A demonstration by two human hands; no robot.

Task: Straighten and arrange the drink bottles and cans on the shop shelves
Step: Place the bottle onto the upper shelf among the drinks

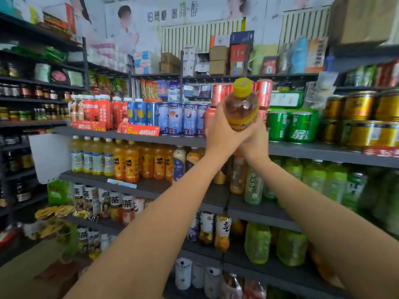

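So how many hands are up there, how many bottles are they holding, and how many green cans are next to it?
Hands: 2, left hand and right hand
Yellow-capped bottle held: 1
Green cans showing in front: 2
Total: 5

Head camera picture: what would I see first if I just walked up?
First, the brown drink bottle with a yellow cap, held up in the middle by the left hand and the right hand. Behind it stand red cans. To its right, green cans and gold cans fill the shelf.
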